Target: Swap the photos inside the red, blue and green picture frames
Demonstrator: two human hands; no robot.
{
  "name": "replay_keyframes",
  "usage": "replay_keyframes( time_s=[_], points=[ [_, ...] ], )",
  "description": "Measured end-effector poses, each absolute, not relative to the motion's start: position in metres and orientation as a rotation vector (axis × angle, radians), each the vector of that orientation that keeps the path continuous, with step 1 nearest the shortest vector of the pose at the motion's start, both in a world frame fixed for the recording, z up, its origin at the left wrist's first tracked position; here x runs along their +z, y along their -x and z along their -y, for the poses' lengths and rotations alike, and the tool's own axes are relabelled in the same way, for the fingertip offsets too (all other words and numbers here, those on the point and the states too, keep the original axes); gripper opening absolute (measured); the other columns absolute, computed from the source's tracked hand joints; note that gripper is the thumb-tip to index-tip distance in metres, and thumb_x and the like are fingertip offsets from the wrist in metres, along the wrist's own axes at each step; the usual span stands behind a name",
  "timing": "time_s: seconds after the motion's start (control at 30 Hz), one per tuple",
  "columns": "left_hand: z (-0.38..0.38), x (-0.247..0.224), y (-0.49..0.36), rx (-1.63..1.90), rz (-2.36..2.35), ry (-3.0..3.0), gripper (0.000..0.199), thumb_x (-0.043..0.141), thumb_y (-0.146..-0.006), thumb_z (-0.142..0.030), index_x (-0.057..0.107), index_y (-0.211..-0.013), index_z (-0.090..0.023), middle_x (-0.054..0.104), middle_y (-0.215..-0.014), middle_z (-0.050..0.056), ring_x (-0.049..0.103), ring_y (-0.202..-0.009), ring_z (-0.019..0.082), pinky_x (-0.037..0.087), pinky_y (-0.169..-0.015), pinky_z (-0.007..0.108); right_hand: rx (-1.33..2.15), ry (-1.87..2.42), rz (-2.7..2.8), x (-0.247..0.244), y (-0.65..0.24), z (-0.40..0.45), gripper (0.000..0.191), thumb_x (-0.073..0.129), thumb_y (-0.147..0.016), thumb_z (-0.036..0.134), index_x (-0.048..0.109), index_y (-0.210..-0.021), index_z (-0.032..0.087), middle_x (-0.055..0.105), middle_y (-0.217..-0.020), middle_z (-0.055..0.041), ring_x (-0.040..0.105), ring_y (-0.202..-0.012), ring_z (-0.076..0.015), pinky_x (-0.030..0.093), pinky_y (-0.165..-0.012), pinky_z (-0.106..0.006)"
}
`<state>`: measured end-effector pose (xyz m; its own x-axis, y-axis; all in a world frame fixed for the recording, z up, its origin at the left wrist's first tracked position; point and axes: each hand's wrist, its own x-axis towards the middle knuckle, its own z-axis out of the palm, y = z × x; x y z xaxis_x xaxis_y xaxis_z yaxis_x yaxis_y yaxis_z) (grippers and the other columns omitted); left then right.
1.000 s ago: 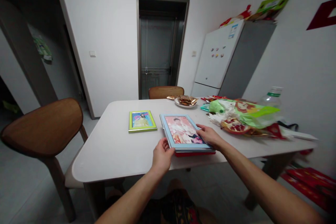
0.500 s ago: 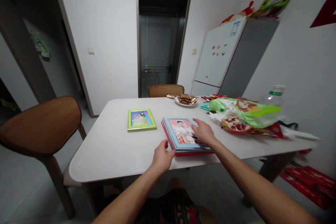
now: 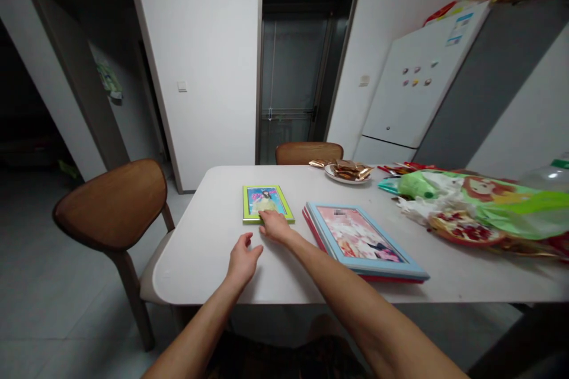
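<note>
A small photo frame with a lime-green border [image 3: 290, 217] lies flat on the white table. My right hand [image 3: 272, 225] reaches over its near edge, fingers stretched onto the lower part of the picture; whether they press on it I cannot tell. Just left and nearer to me, my left hand [image 3: 242, 259] hovers over the tabletop, thumb and fingers apart with nothing between them. Right of my hands lies a stack of larger photo frames, a light-blue one [image 3: 386, 263] on top and a red edge [image 3: 316, 230] showing beneath.
Behind the stack is a plate [image 3: 342, 178] of wrapped snacks [image 3: 349, 168]. At the right lie an opened pomegranate [image 3: 466, 228], crumpled tissue and a green bag [image 3: 511, 213]. A wooden chair [image 3: 113, 204] stands left of the table [image 3: 195, 260], another [image 3: 309, 153] behind it.
Both hands have left the stack of frames and moved left, the right one to the green frame. The view has turned, so the stack appears farther right.
</note>
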<state>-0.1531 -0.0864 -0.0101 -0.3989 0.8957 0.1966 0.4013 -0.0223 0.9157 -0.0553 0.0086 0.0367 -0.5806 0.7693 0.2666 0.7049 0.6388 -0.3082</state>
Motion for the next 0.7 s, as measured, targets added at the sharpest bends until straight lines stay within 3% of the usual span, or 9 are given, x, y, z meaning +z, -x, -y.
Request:
replay_keyframes(
  time_s=[0.2, 0.3, 0.4, 0.53, 0.7],
  points=[
    [0.106, 0.007, 0.156, 1.455, -1.822, -1.562, 0.042, 0.054, -0.066, -0.014, 0.047, -0.107, -0.015, 0.052, -0.114, 0.009, 0.045, -0.109, 0.02, 0.031, -0.096, 0.037, 0.273, 1.106, 2.477, 0.01, 0.039, 0.022, 0.032, 0.049, -0.071, 0.01, 0.055, -0.102, 0.015, 0.054, -0.108, -0.0109, 0.046, -0.101, -0.0204, 0.035, -0.087, -0.037],
    [0.123, 0.006, 0.147, 1.382, -1.79, -1.757, 0.043, 0.053, -0.065, -0.011, 0.047, -0.108, -0.013, 0.048, -0.119, 0.011, 0.041, -0.113, 0.02, 0.03, -0.097, 0.037, 0.43, 0.919, 2.361, 0.002, 0.018, 0.06, 0.041, 0.044, -0.063, 0.003, 0.057, -0.1, 0.014, 0.059, -0.1, -0.0092, 0.049, -0.095, -0.0192, 0.037, -0.086, -0.036],
    [0.143, 0.001, 0.131, 1.12, -1.783, -2.103, 0.048, 0.053, -0.066, -0.012, 0.042, -0.114, -0.009, 0.044, -0.123, 0.015, 0.038, -0.116, 0.022, 0.028, -0.098, 0.04, 0.751, 0.838, 2.179, 0.012, -0.005, 0.091, 0.044, 0.037, -0.066, 0.006, 0.056, -0.104, 0.018, 0.063, -0.09, -0.0052, 0.055, -0.082, -0.0145, 0.043, -0.077, -0.031],
    [0.16, 0.0, 0.103, 0.756, -1.743, -2.402, 0.057, 0.063, -0.063, -0.027, 0.042, -0.114, -0.011, 0.043, -0.124, 0.015, 0.036, -0.117, 0.027, 0.026, -0.098, 0.047, 0.84, 0.982, 1.884, 0.032, -0.026, 0.101, 0.034, 0.038, -0.07, 0.016, 0.058, -0.098, 0.015, 0.063, -0.09, -0.0064, 0.058, -0.079, -0.0148, 0.045, -0.074, -0.03],
    [0.157, 0.003, 0.085, 0.618, -1.749, -2.522, 0.034, 0.057, -0.069, -0.018, 0.05, -0.102, -0.014, 0.051, -0.117, 0.011, 0.042, -0.112, 0.025, 0.034, -0.094, 0.041, 0.838, 1.033, 1.847, 0.034, -0.038, 0.09, 0.029, 0.043, -0.07, 0.022, 0.06, -0.093, 0.015, 0.063, -0.092, -0.0077, 0.058, -0.083, -0.0164, 0.044, -0.076, -0.03]
  ],
)
